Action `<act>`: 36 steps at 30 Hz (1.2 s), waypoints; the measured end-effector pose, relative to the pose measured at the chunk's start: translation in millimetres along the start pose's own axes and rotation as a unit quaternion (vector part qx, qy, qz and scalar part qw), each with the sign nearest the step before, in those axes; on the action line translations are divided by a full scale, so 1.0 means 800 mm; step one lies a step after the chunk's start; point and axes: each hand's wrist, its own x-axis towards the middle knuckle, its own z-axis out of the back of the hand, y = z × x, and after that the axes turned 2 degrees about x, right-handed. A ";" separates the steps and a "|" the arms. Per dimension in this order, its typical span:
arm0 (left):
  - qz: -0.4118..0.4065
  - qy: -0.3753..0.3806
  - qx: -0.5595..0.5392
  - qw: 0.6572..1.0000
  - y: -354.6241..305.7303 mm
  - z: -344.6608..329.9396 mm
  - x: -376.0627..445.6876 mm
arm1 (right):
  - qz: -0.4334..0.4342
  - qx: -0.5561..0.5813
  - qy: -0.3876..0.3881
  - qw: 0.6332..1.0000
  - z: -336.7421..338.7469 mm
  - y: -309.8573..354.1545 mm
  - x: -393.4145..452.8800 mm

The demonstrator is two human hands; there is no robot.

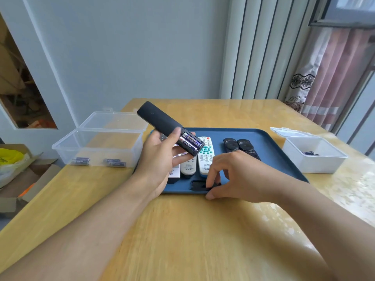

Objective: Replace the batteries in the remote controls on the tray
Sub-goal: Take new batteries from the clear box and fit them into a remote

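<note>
1. Right now the left hand (162,159) grips a black remote (162,124) back-side up, fingers curled under it and thumb on top just above the open bay, where two batteries (190,143) sit side by side.
2. Below and to the right of that hand, the right hand (233,177) pinches a small black cover (199,185) lying at the near edge of the tray (274,138); thumb and forefinger are closed on it, the other fingers loosely curled.
3. Judging from this, the step is refitting the cover. It would go best lifted by its edges, turned so its tabs face the bay, laid flat over the batteries and slid toward the left thumb until it seats, with the left grip steady and the thumb clear of the track.
4. Before closing, battery polarity is worth a check; the markings are too small to read.
5. Beyond the right hand, other remotes (205,155) lie on the tray; some are partly hidden behind the left hand, so their count is uncertain.
6. Part of the cover is hidden by the right fingers, so its tabs and facing cannot be told.
7. Left of the left hand a clear bin (97,147) holds batteries; right of the right hand a white box (312,155) holds a few more. Which are new cannot be told.
</note>
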 end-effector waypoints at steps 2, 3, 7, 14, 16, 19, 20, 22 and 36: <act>0.009 -0.014 -0.016 1.000 -0.001 0.001 0.001 | -0.006 0.049 -0.012 0.999 0.001 0.002 -0.001; 0.007 -0.021 -0.017 1.000 -0.001 0.002 0.002 | -0.010 0.087 -0.023 0.996 0.002 0.004 -0.001; 0.002 -0.017 0.008 1.000 -0.002 0.003 0.001 | -0.003 0.288 -0.142 0.947 -0.001 0.008 0.006; 0.017 0.041 0.049 0.998 0.001 -0.001 -0.005 | -0.085 0.478 -0.214 0.847 -0.013 0.002 0.015; 0.014 0.052 0.057 0.997 -0.001 -0.002 -0.007 | -0.098 0.482 -0.220 0.842 -0.015 0.000 0.015; -0.003 0.061 0.092 0.994 0.000 -0.004 -0.010 | -0.097 0.470 -0.227 0.847 -0.016 0.000 0.015; -0.008 0.060 0.111 0.992 0.002 -0.005 -0.010 | -0.097 0.466 -0.229 0.849 -0.017 0.000 0.015; -0.010 0.062 0.129 0.990 0.004 -0.007 -0.011 | -0.098 0.457 -0.237 0.852 -0.018 0.002 0.015; -0.034 -0.004 0.077 0.996 0.001 -0.001 -0.007 | -0.142 0.511 -0.154 0.834 -0.014 0.005 0.016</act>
